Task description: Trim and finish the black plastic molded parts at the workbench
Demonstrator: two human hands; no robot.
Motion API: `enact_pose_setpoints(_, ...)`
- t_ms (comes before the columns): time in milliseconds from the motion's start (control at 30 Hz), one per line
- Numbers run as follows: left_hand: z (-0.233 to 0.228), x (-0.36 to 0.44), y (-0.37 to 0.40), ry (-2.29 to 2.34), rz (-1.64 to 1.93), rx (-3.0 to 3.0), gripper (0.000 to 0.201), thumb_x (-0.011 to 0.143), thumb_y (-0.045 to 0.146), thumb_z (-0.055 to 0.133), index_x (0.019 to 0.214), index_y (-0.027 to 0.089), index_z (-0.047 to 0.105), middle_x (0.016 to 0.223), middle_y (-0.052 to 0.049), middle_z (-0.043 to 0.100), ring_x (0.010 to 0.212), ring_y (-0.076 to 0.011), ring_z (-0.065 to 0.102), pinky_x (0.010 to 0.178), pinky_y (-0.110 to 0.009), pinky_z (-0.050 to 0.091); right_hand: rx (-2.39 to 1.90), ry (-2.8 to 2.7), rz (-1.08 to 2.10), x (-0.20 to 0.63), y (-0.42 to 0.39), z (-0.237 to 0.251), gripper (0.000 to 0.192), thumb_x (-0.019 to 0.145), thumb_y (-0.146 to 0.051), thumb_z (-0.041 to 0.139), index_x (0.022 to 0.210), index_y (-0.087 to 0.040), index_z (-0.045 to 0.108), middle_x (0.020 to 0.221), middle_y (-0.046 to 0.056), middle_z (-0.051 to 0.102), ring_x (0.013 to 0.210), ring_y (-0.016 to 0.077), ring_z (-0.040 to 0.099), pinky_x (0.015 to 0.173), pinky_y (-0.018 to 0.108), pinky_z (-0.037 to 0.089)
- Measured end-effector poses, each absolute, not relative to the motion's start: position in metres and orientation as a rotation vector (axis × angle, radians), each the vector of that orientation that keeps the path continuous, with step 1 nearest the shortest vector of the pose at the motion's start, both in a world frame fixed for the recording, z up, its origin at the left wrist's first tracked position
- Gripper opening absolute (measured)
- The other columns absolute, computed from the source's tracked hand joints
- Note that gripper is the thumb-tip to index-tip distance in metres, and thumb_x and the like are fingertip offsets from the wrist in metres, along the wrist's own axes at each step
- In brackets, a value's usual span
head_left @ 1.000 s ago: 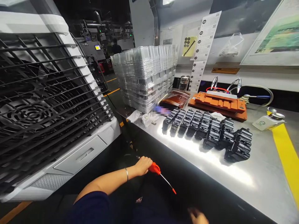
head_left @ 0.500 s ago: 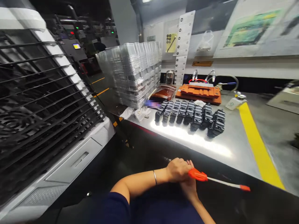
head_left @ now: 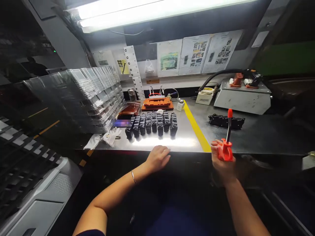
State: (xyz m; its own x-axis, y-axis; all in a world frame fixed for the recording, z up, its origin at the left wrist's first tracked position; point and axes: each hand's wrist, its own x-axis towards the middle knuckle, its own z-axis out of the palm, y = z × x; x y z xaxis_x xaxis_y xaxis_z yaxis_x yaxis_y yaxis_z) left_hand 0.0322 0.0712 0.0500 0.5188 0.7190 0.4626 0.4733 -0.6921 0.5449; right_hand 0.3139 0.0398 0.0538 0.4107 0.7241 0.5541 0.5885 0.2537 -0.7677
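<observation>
one yellow stripe (head_left: 197,127) crosses the tube-lit bench (head_left: 265,139) near the right hand (head_left: 223,167).

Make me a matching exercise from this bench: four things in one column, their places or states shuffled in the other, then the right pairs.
Things:
1. Red tool
2. Orange block
3. Lone black part
4. Trays

Places or states:
A. Lying on the bench, right of the yellow stripe
B. See-through and stacked high
C. Held in the right hand
D. Beyond the row of black parts

Right pairs: 1-C, 2-D, 3-A, 4-B
</observation>
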Motion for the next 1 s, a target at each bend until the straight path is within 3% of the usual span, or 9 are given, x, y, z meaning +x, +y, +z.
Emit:
enact_pose_setpoints(67,0.054,0.044,0.113,1.099,0.954,2.429,0.028,0.082,0.021,0.056,0.11,0.022,0.063,0.111,-0.014,0.062,0.107,-0.0289,0.056,0.098,-0.045,0.04,-1.618,-1.399,0.118,0.367,0.024,0.06,0.049,0.077,-0.061,0.055,0.101,-0.019,0.064,0.107,0.013,0.067,0.103,0.0312,0.062,0.093,0.043,0.046)
enact_pose_setpoints(167,0.063,0.079,0.177,1.197,0.943,2.443,0.029,0.081,0.021,0.058,0.11,0.021,0.061,0.119,-0.015,0.058,0.117,-0.0294,0.051,0.105,-0.045,0.034,-1.854,-1.613,0.419,0.395,-0.013,0.06,0.056,0.067,-0.071,0.056,0.097,-0.025,0.068,0.094,0.006,0.073,0.088,0.0301,0.067,0.075,0.037,0.05)
enact_pose_setpoints(267,0.071,0.12,0.227,1.325,0.947,2.37,0.029,0.079,0.026,0.063,0.108,0.023,0.061,0.126,-0.014,0.056,0.124,-0.0316,0.046,0.109,-0.049,0.028,-1.911,-1.826,0.815,0.376,-0.042,0.053,0.051,0.077,-0.07,0.045,0.081,-0.026,0.068,0.069,0.001,0.07,0.064,0.0218,0.065,0.058,0.028,0.046)
enact_pose_setpoints(400,0.071,0.15,0.26,1.555,0.681,2.309,0.041,0.075,0.034,0.068,0.114,0.024,0.06,0.137,-0.015,0.05,0.132,-0.0402,0.035,0.108,-0.065,0.013,-2.067,-1.813,0.81,0.364,-0.051,0.04,0.052,0.079,-0.071,0.041,0.062,-0.025,0.061,0.055,-0.001,0.064,0.051,0.0191,0.06,0.048,0.025,0.037)
enact_pose_setpoints(567,0.069,0.149,0.266,1.616,0.308,2.424,0.054,0.086,0.04,0.048,0.137,0.024,0.045,0.153,-0.015,0.03,0.14,-0.0381,0.023,0.107,-0.067,0.012,-2.375,-1.51,0.714,0.407,-0.045,0.038,0.058,0.077,-0.077,0.033,0.066,-0.029,0.064,0.058,0.003,0.068,0.059,0.0262,0.066,0.053,0.03,0.043)
enact_pose_setpoints(800,0.083,0.149,0.238,1.6,0.02,2.633,0.066,0.087,0.046,0.041,0.142,0.012,0.036,0.151,-0.021,0.03,0.141,-0.0358,0.021,0.111,-0.063,0.005,-2.574,-1.39,0.683,0.412,-0.033,0.045,0.063,0.081,-0.077,0.02,0.068,-0.029,0.059,0.068,0.007,0.07,0.073,0.0304,0.068,0.062,0.034,0.047)
enact_pose_setpoints(867,0.089,0.153,0.224,1.515,0.011,2.671,0.064,0.083,0.048,0.049,0.134,0.008,0.047,0.141,-0.024,0.043,0.135,-0.0369,0.032,0.112,-0.059,0.01,-2.593,-1.364,0.666,0.411,-0.027,0.041,0.064,0.08,-0.078,0.019,0.069,-0.028,0.059,0.068,0.008,0.07,0.07,0.031,0.068,0.061,0.035,0.047)
enact_pose_setpoints(933,0.095,0.157,0.21,1.445,0.018,2.642,0.054,0.081,0.046,0.052,0.118,0.007,0.059,0.122,-0.023,0.057,0.12,-0.0352,0.049,0.109,-0.053,0.027,-2.568,-1.355,0.608,0.414,-0.021,0.035,0.065,0.08,-0.078,0.02,0.073,-0.028,0.062,0.063,0.008,0.069,0.067,0.0318,0.068,0.058,0.035,0.047)
enact_pose_setpoints(1000,0.098,0.162,0.198,1.454,0.047,2.583,0.042,0.082,0.04,0.051,0.108,0.009,0.062,0.112,-0.019,0.062,0.109,-0.0315,0.057,0.097,-0.045,0.042,-2.458,-1.379,0.542,0.419,-0.015,0.029,0.065,0.08,-0.077,0.024,0.083,-0.027,0.066,0.06,0.007,0.069,0.065,0.0315,0.068,0.055,0.034,0.048)
